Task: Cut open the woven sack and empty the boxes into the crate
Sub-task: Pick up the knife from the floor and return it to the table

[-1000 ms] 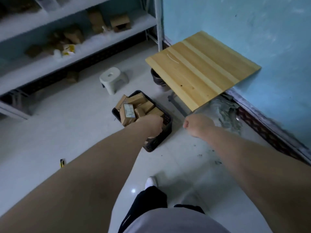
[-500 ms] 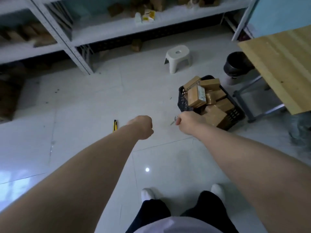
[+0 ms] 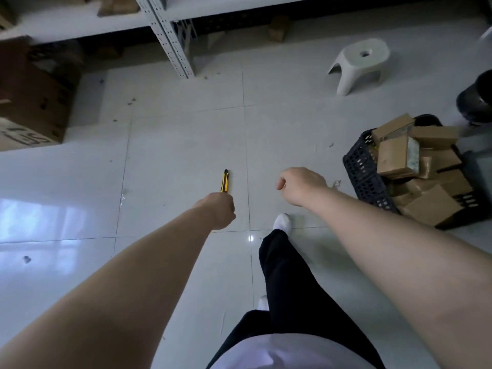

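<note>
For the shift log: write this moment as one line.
boxes in crate | knife on floor | left hand curled near knife | right hand curled | sack unseen

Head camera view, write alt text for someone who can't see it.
A person standing on a white tiled floor extends the left hand toward a yellow utility knife lying ahead, right hand curled alongside. A black crate heaped with cardboard boxes sits at right.
</note>
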